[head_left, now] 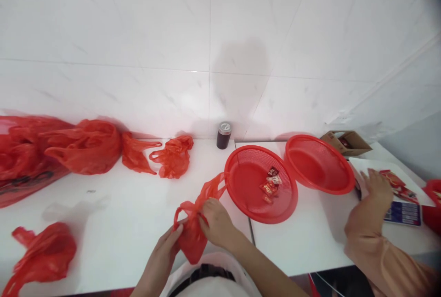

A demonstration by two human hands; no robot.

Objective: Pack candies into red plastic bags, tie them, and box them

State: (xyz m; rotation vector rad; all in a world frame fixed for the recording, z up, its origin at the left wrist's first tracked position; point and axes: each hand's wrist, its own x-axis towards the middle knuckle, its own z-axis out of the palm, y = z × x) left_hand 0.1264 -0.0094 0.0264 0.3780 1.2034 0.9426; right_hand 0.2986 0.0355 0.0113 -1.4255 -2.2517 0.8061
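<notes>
A small red plastic bag (191, 237) sits at the near edge of the white table (120, 223), its handles stretching up to the right. My left hand (165, 248) presses against the bag's left side with fingers curled on it. My right hand (215, 221) is closed over the bag's top, gripping the gathered plastic. Just right of my hands stands a red mesh basket (241, 182) holding a few small wrapped candies (271, 184).
A second red basket (319, 163) sits further right. Another person's hand (375, 191) in a tan sleeve rests on printed sheets (401, 196). Filled red bags (86, 147) line the wall at left, another (44, 253) lies near left. A dark jar (223, 135) and a cardboard box (346, 143) stand at the back.
</notes>
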